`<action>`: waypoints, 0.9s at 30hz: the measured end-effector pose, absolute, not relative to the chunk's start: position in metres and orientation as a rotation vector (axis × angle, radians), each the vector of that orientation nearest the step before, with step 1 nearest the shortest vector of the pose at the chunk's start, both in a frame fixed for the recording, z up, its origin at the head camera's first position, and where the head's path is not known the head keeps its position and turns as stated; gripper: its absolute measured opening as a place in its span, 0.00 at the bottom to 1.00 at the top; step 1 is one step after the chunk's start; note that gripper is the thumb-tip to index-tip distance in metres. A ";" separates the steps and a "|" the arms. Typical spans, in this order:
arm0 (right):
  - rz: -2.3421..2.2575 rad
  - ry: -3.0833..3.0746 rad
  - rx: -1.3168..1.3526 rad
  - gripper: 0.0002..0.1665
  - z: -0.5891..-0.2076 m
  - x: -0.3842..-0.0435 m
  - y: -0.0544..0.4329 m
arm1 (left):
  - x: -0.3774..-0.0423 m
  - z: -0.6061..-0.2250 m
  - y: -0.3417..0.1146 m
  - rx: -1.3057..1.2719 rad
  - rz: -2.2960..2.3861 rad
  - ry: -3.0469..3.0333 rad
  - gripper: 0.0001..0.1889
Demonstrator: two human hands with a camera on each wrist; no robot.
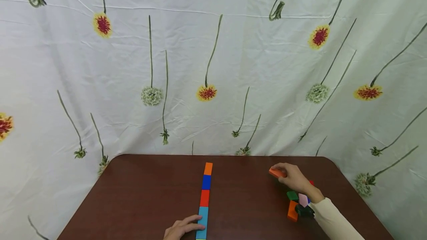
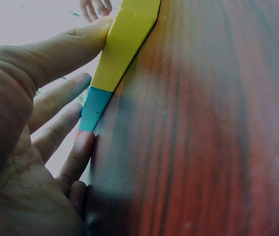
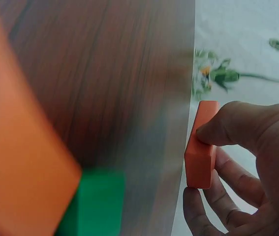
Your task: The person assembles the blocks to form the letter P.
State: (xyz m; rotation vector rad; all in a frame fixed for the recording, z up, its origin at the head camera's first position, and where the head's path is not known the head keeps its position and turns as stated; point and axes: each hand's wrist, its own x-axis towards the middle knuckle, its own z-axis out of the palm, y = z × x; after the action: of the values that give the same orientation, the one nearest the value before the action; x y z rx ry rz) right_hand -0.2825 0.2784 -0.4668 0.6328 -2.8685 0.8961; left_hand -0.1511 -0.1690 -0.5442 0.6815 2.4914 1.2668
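A straight row of flat blocks runs down the table: an orange block (image 1: 208, 168) at the far end, then a blue block (image 1: 206, 182), a red block (image 1: 205, 197) and a light blue block (image 1: 204, 211). My left hand (image 1: 181, 229) rests its extended fingers on the light blue block. In the left wrist view, its thumb lies along a yellow block (image 2: 127, 49) nearer me. To the right, over the far part of the table, my right hand (image 1: 295, 179) pinches an orange-red block (image 3: 199, 164) between thumb and fingers.
Below the right forearm lies a loose pile: a green block (image 1: 292, 195), a pink block (image 1: 303, 199), an orange block (image 1: 292, 211), a dark block (image 1: 304, 211), and partly hidden red and blue ones. A flowered cloth (image 1: 186, 66) hangs behind the brown table (image 1: 150, 188).
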 end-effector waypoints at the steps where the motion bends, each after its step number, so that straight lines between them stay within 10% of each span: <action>1: 0.898 -2.861 0.657 0.23 -0.467 -0.285 0.274 | -0.151 -0.544 -0.169 0.687 1.268 2.497 0.17; 27: 0.971 -2.840 0.751 0.23 -0.492 -0.323 0.146 | -0.151 -0.545 -0.172 0.685 1.278 2.453 0.19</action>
State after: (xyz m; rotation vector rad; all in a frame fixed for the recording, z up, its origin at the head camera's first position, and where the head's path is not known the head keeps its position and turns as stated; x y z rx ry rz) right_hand -0.3231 0.1460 -0.4922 0.7508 -2.8400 0.9707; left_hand -0.1512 -0.1721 -0.5451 0.6851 2.4525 1.2780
